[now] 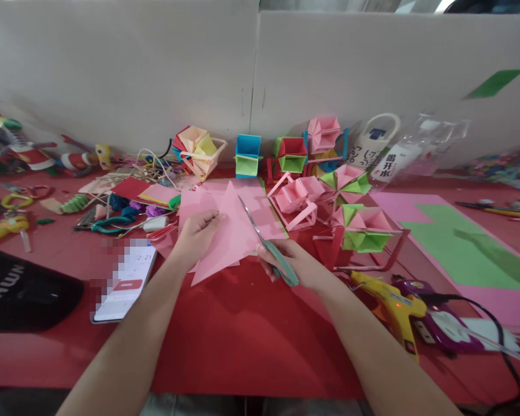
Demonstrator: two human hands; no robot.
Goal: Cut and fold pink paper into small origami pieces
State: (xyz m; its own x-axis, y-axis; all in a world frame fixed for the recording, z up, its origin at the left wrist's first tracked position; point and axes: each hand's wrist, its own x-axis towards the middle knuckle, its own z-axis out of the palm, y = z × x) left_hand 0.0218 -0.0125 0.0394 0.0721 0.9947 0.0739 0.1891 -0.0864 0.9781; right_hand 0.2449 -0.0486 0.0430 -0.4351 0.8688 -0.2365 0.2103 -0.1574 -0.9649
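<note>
My left hand (198, 234) is closed on the left edge of a pink sheet of paper (227, 240), folded to a pointed shape and tilted up off the table. In my right hand (292, 260) is a pair of scissors (281, 263) with green handles, its blades pointing up and left along the right side of the paper. The blades look nearly closed; whether they touch the paper I cannot tell. Under the paper lie more pink sheets (260, 202) with a green edge showing.
Folded paper boxes (366, 234) stand along the back and right. A yellow glue gun (392, 303) rests by a purple power strip (442, 323) at right, with green sheets (463, 248) behind. On the left are a phone (127, 283), a black cup (30, 294) and teal pliers (110, 224).
</note>
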